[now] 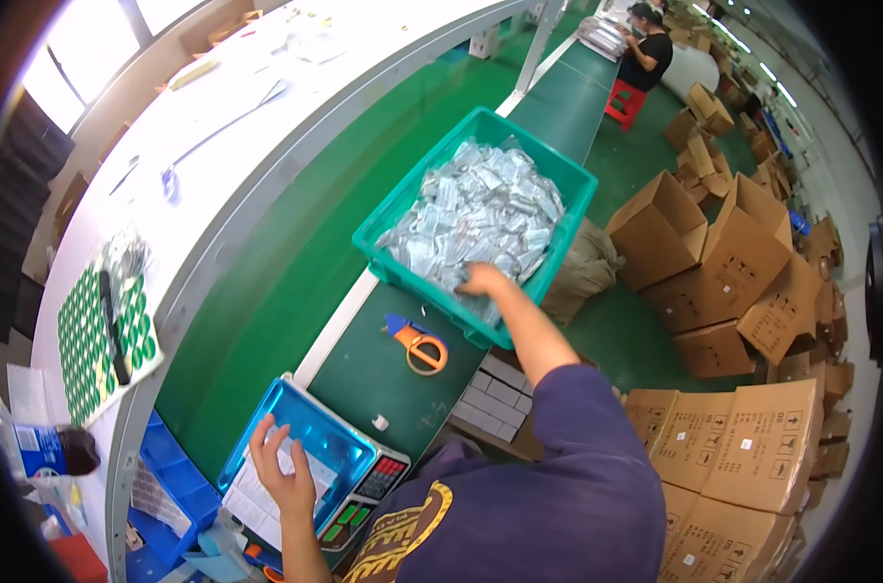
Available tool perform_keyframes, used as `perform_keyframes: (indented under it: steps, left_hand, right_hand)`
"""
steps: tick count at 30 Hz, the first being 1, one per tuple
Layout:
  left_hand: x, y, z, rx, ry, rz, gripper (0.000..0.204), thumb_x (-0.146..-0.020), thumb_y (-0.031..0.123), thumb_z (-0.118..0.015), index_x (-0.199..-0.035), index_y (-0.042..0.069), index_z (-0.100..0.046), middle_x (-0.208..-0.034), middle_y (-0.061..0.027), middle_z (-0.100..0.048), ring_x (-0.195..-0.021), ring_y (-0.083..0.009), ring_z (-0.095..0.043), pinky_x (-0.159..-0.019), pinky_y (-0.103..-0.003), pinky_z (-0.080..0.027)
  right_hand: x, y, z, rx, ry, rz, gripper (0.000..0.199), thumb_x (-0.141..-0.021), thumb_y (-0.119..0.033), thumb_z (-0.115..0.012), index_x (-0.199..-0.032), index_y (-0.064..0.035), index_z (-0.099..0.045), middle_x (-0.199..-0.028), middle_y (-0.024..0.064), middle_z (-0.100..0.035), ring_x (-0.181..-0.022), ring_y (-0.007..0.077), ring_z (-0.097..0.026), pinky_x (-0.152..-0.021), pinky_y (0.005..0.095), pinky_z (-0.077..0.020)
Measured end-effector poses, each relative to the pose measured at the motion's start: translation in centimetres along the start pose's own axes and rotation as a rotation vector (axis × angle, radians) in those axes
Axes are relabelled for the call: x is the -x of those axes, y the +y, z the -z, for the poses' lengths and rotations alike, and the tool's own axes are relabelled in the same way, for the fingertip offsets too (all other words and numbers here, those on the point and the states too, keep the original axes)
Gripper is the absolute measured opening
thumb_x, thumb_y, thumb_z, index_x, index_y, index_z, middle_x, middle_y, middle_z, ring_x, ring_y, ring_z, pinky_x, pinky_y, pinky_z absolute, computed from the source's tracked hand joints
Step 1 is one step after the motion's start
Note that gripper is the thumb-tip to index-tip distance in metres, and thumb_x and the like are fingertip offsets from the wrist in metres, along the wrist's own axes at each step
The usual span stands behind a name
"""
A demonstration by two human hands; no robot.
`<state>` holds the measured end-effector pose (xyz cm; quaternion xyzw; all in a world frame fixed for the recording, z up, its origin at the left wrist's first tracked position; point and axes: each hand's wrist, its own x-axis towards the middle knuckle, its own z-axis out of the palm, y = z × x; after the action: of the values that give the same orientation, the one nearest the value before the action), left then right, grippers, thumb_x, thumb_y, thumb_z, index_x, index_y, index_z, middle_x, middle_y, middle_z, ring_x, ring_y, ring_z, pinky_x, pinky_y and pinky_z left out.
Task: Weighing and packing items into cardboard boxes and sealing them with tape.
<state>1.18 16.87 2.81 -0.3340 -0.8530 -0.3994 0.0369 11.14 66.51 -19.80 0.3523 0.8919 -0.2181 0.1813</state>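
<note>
My right hand (482, 281) reaches into a green plastic crate (395, 209) filled with several small clear packets (485, 209); its fingers are buried among the packets, so I cannot tell what it grips. My left hand (284, 473) rests with spread fingers on a white printed sheet (267, 496) lying in the blue tray (320, 428) of a weighing scale (373, 483). The crate sits on a dark green belt, tilted over its right edge.
Orange-handled scissors (420, 348) lie on the belt (383, 379) between crate and scale. A white upper shelf (218, 146) runs on the left with a green-dot sticker sheet (92, 340). Cardboard boxes (713, 262) are stacked right. Another person (647, 49) sits far up the line.
</note>
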Motion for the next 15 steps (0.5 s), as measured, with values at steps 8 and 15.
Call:
perform_keyframes:
  steps: [8, 15]
  left_hand:
    - [-6.8, 4.7, 7.6, -0.007, 0.541, -0.364, 0.02, -0.084, -0.012, -0.056, -0.102, -0.002, -0.058, -0.097, -0.0176, -0.064, -0.092, -0.0298, -0.063, -0.087, -0.04, -0.05]
    - [-5.9, 2.9, 17.0, -0.003, 1.162, -0.06, 0.048, -0.085, 0.0, -0.067, -0.129, -0.002, -0.047, -0.123, -0.0153, -0.054, -0.115, -0.0253, -0.053, -0.102, -0.034, -0.04]
  right_hand:
    - [14.5, -10.4, 9.4, -1.309, 0.621, 0.255, 0.02, -0.096, -0.013, -0.057, -0.111, -0.0002, -0.059, -0.096, 0.0062, -0.064, -0.087, 0.0133, -0.061, -0.079, 0.0272, -0.0496]
    - [20.7, -26.4, 19.1, -1.318, 0.251, 0.929, 0.014, -0.097, -0.009, -0.053, -0.108, -0.0013, -0.056, -0.086, 0.0043, -0.059, -0.082, 0.012, -0.057, -0.079, 0.028, -0.0481]
